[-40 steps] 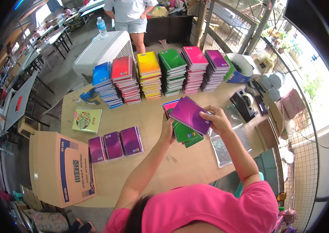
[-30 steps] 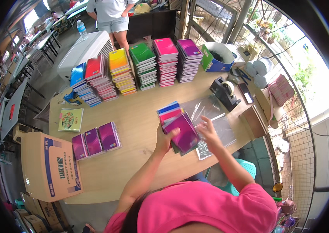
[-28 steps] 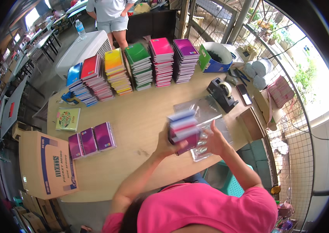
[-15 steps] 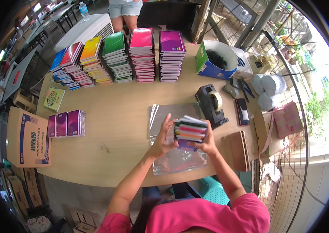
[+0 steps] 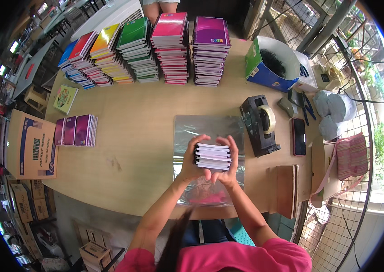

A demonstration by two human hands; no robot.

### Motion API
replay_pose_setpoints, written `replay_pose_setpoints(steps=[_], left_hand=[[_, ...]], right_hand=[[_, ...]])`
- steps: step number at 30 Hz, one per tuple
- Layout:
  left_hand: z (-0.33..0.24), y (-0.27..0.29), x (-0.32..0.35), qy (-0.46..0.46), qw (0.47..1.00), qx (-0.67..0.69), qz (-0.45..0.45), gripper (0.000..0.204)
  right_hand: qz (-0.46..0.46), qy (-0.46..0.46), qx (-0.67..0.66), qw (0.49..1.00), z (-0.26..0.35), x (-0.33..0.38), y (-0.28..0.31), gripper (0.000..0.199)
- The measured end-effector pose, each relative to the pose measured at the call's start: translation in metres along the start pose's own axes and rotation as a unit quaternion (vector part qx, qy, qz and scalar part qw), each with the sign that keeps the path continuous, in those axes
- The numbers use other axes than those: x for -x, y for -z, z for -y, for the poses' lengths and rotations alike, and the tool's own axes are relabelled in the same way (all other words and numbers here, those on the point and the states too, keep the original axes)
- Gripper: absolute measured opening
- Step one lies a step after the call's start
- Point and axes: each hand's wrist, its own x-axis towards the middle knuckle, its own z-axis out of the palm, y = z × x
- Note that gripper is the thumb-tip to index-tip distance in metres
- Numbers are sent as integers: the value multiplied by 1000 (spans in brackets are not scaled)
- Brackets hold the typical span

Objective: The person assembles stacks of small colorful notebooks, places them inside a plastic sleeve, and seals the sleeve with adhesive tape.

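Between my two hands is a small stack of pocket notebooks (image 5: 213,157), its white page edges facing up toward me. My left hand (image 5: 191,159) is wrapped round the stack's left side, and my right hand (image 5: 230,165) grips its right side. Both thumbs come together at the near edge. Beneath the hands lie clear plastic sheets (image 5: 207,123) on the wooden table. A black tape dispenser (image 5: 259,124) with a roll of tape stands just right of the sheets.
Tall stacks of spiral notebooks, such as a purple stack (image 5: 210,54) and a green stack (image 5: 136,50), line the far edge. Wrapped purple notebooks (image 5: 76,130) and a carton (image 5: 33,145) are at left. A cut-open box (image 5: 271,68), phone (image 5: 298,136) and brown case (image 5: 287,190) stand at right.
My hands have turned the stack so white page edges face up instead of the coloured cover edges. It is now gripped evenly from both sides. The view has shifted slightly.
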Motion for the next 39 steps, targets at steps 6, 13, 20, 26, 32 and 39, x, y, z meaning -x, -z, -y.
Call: replay_pose_setpoints(steps=[6,13,20,26,32,39], left_hand=[[1,-6,4,-20,1000,-3,1,124],[11,1,3,20,999,-46,14,100],[12,5,-4,-1,997,-75,-3,96],[29,12,-6,-34,999,-21,18,100],[-35,3,-12,-111,970,-213,-39,127],[-102,-2,-31,-66,814,-504,282,136]], right_hand=[[21,16,60,998,-14,5,10,131],[20,-11,36,999,-18,5,5,125],[21,31,28,999,-25,0,3,111],[23,23,17,999,-42,12,6,101],[27,73,14,997,-58,10,14,106],[24,15,-7,1000,-54,14,13,109]])
